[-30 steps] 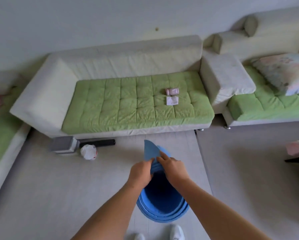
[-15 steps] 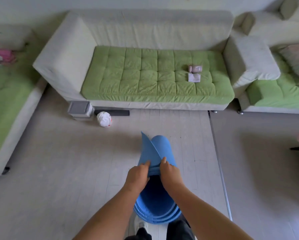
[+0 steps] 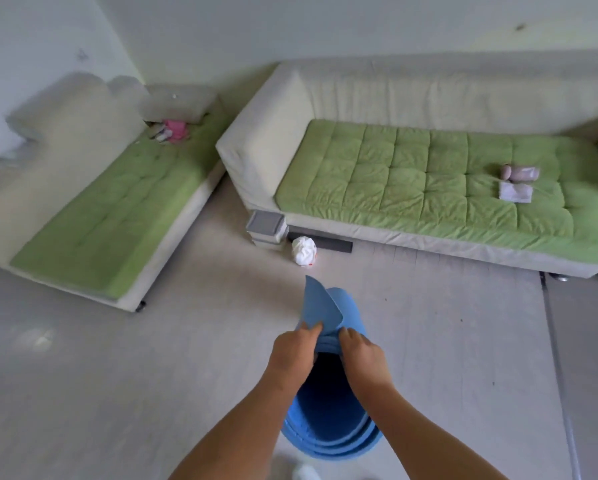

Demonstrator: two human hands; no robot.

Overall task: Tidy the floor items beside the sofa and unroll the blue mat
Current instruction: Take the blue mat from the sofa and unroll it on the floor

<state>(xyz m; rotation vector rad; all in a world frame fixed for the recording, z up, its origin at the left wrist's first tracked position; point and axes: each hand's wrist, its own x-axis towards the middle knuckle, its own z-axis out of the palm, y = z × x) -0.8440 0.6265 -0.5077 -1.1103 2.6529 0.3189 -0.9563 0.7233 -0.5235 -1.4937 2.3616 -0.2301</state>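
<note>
I hold the rolled blue mat [image 3: 328,424] upright in front of me, its open end facing up. My left hand [image 3: 294,351] and my right hand [image 3: 363,355] both pinch the mat's loose outer flap [image 3: 320,306], which sticks up above the roll. On the floor by the sofa's left corner sit a grey lidded box [image 3: 266,228], a white tied plastic bag [image 3: 303,250] and a flat black bar [image 3: 325,242] lying along the sofa's base.
A cream sofa with a green cushion [image 3: 429,188] runs across the back, with small pink and white items [image 3: 517,181] on it. A second green sofa [image 3: 93,216] stands at the left. Pale floor [image 3: 117,375] spreads around me.
The view has swung to the left, so the left sofa shows more and the right sofa is gone. My hands keep the same grip on the mat's flap.
</note>
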